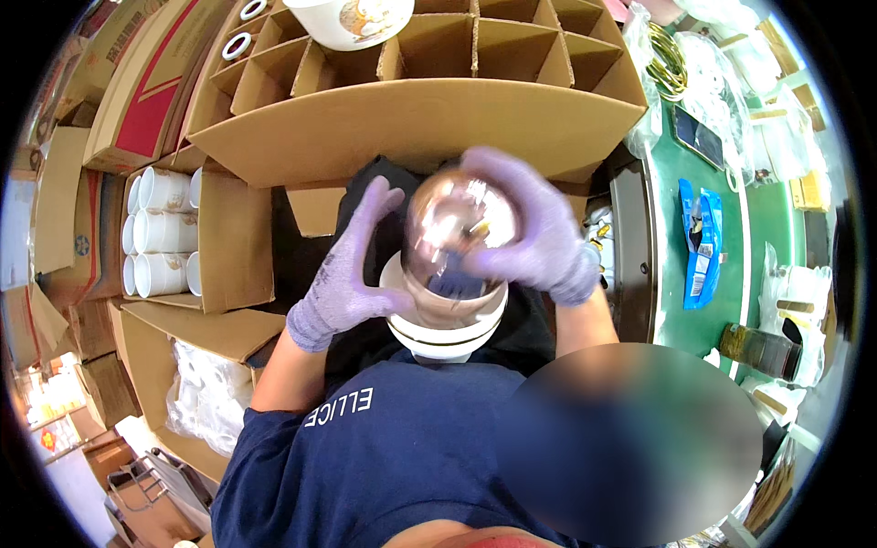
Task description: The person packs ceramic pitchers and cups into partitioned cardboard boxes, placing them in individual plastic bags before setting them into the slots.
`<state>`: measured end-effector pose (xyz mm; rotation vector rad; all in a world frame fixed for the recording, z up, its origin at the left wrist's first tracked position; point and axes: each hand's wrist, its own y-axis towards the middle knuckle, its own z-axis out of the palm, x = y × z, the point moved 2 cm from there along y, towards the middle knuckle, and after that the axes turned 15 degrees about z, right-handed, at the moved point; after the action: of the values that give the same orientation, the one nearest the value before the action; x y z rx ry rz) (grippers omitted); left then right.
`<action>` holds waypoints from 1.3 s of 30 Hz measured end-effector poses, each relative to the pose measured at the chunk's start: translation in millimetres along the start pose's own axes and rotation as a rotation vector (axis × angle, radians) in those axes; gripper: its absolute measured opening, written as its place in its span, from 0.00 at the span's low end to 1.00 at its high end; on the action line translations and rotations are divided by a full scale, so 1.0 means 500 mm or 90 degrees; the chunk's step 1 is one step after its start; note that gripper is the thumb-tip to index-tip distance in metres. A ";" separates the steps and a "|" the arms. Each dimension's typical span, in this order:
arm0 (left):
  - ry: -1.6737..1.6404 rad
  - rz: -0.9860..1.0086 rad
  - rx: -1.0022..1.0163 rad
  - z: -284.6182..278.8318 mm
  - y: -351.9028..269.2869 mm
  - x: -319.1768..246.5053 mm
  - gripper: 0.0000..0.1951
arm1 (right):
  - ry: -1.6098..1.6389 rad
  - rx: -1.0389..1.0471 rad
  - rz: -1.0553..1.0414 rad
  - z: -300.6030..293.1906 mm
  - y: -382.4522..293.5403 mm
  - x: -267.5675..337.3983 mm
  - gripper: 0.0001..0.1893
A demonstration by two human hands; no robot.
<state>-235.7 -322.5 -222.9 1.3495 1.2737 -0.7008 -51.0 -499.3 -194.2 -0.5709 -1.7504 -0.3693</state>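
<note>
A shiny, rose-tinted reflective dome (455, 222) sits over a white round bowl-like vessel (445, 339) close to my chest. My right hand (531, 229), in a light purple knit glove, grips the dome's upper right side, fingers over its top and thumb across its front; it is slightly blurred. My left hand (356, 274), in a matching glove with dark smudges, is spread at the left, holding nothing. Its thumb reaches the dome's lower left edge; whether it touches I cannot tell. The dome hides the vessel's inside.
Ahead stands a divided cardboard box (425, 120) with a white patterned bowl (356, 20) on it. White cups (164, 231) lie in a carton at left; below, another carton (147, 363) holds plastic-wrapped items. A green worktable (668, 274) at right bears a phone (697, 137) and a blue packet (701, 246).
</note>
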 end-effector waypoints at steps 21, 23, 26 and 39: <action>0.361 0.539 -0.134 0.062 0.157 -0.219 0.28 | -0.164 -0.368 -0.183 -0.119 -0.145 0.014 0.64; 0.449 0.507 -0.024 0.084 0.197 -0.258 0.18 | -0.289 -0.245 -0.244 -0.108 -0.157 0.098 0.70; 0.586 0.592 0.014 0.119 0.227 -0.285 0.14 | -0.145 -0.266 -0.219 -0.075 -0.130 0.101 0.65; 0.109 0.422 0.091 0.047 0.196 -0.280 0.04 | -0.060 -0.371 -0.289 -0.128 -0.122 -0.053 0.68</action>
<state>-173.0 -367.6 -68.6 1.8478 0.8261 -0.2150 -28.0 -588.4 -200.4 -0.5968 -1.8551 -1.2131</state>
